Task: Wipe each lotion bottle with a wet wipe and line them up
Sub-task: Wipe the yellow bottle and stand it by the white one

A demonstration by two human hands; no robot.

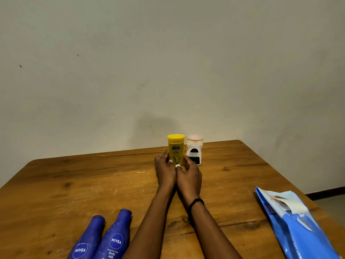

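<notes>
Far side of the counter (pixel 74 184): left grip (pixel 165 171) and right grip (pixel 189 174) both curl round the upright yellow bottle (pixel 175 144), label blurred, just beside a white bottle (pixel 194 152). Near edge, a NIVEA bottle (pixel 87 240) lies beside the NIVEA Body Milk bottle (pixel 115 238).

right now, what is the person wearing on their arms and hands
No sleeves or gloves are in view: the left hand and the right hand are bare, as are both arms, and no rings show. The only thing worn is a thin black band around the right wrist.
</notes>
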